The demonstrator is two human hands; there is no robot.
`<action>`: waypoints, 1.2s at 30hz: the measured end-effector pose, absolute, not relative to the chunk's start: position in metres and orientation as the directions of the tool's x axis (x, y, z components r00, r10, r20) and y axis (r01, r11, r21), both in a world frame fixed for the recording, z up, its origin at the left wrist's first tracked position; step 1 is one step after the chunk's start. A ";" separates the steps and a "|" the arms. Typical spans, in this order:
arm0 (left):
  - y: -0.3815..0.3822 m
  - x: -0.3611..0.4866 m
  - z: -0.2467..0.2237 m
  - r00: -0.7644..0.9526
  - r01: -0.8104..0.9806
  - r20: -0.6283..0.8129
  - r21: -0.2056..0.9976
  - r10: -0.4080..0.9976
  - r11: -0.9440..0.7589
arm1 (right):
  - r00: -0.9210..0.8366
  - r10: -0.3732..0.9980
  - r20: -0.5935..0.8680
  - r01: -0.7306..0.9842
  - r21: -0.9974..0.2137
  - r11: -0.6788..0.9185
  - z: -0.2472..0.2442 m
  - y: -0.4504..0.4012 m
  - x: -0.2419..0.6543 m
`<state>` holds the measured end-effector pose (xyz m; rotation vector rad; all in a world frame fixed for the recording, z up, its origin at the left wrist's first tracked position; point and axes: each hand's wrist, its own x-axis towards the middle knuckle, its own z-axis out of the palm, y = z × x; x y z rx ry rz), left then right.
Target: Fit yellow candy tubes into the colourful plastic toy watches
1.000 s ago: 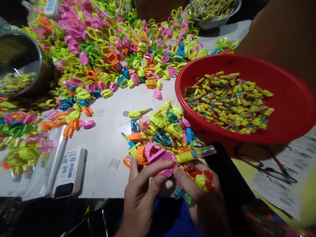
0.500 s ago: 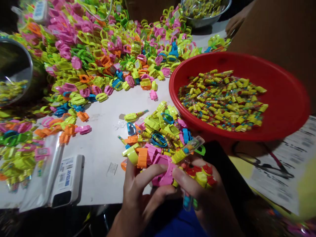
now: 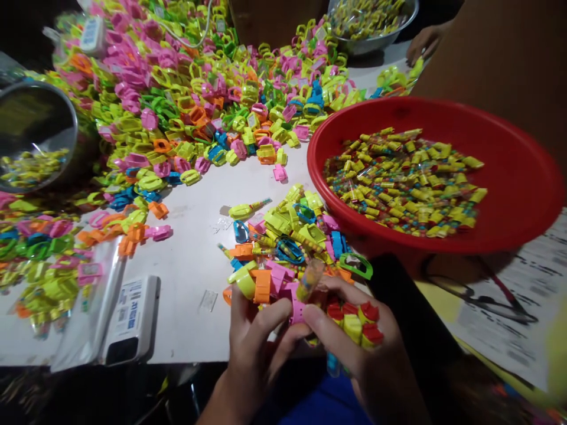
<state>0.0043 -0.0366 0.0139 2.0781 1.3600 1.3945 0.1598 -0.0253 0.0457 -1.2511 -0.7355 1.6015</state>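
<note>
My left hand (image 3: 261, 333) pinches a pink plastic toy watch (image 3: 298, 311) between thumb and fingers, over the table's near edge. Curled around several candy tubes (image 3: 354, 323) with red and yellow ends is my right hand (image 3: 349, 348); its thumb presses at the pink watch. One more clear candy tube (image 3: 310, 280), blurred, stands tilted above the watch between my hands. Just beyond them lies a small mixed heap of toy watches (image 3: 283, 221) and candy tubes in yellow, pink, blue and orange. My right fingertips are mostly hidden.
A red basin (image 3: 514, 177) full of candy tubes stands at the right, beside glasses (image 3: 482, 295) on printed paper. A large pile of toy watches (image 3: 177, 112) covers the back. Metal bowls (image 3: 76, 130) stand left and far right. A white device (image 3: 133, 321) lies near left. Another person's hand (image 3: 425, 44) shows.
The candy tube above the pink watch has swung left and more upright. My hands have shifted slightly, and the whole view has moved a little.
</note>
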 end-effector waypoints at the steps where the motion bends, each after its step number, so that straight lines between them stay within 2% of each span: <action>1: -0.038 0.004 0.014 0.085 0.529 0.540 0.688 0.838 -0.497 | -0.035 0.908 -0.418 -0.320 -0.856 -0.407 0.047 -0.026 0.159; 5: -0.044 0.003 0.013 0.093 0.461 0.468 0.762 0.879 -0.455 | 0.110 0.825 -0.554 -0.413 -0.781 -0.469 0.052 -0.032 0.150; 10: -0.050 -0.001 0.013 0.128 0.438 0.369 0.812 0.921 -0.386 | 0.174 0.833 -0.525 -0.389 -0.814 -0.432 0.049 -0.033 0.146; 17: -0.051 0.003 0.020 -0.018 0.362 0.135 0.925 0.991 -0.119 | 0.196 0.839 -0.508 -0.361 -0.833 -0.420 0.040 -0.030 0.155; 22: -0.046 0.007 0.029 -0.047 0.345 0.097 0.936 0.994 -0.075 | 0.123 0.816 -0.565 -0.422 -0.774 -0.472 0.047 -0.025 0.157; 26: -0.042 0.006 0.031 -0.041 0.244 0.016 0.970 0.999 -0.006 | 0.122 0.815 -0.567 -0.456 -0.761 -0.461 0.051 -0.023 0.154; 32: -0.035 0.004 0.039 -0.034 0.189 -0.085 0.978 0.996 0.089 | 0.047 0.831 -0.555 -0.399 -0.773 -0.494 0.045 -0.024 0.155; 36: -0.034 0.008 0.047 -0.078 0.196 -0.135 0.969 0.988 0.148 | 0.096 0.850 -0.517 -0.358 -0.815 -0.455 0.043 -0.025 0.155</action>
